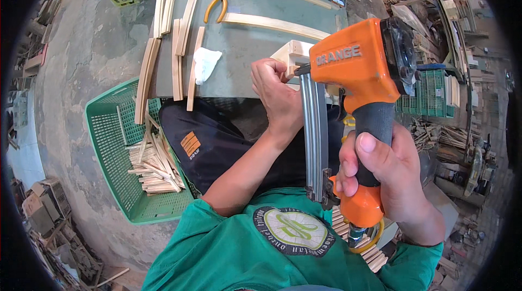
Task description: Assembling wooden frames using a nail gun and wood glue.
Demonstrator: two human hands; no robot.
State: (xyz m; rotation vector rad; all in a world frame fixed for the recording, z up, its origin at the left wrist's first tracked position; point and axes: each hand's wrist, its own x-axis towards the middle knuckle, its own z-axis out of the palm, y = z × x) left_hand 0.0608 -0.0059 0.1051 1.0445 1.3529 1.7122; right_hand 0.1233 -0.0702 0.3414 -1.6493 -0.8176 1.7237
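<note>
In my right hand (399, 182) is an orange air nail gun (353, 68), gripped round its black handle. Its long silver magazine (314, 128) points down toward my lap, and its nose is close to a light wooden piece (298, 49) on the worktable. My left hand (274, 92) wraps round the near left side of that wooden piece, fingers curled on it. The gun body hides much of the piece, and I cannot tell whether the nose touches it. A hose fitting (356, 234) hangs under the gun's orange base.
The grey worktable (244, 68) bears wooden strips (187, 22), a long slat (272, 23), yellow-handled pliers (217, 8) and a crumpled white bag (206, 65). A green crate (117, 182) of wood sticks stands at my left. Another green crate (429, 95) is at the right.
</note>
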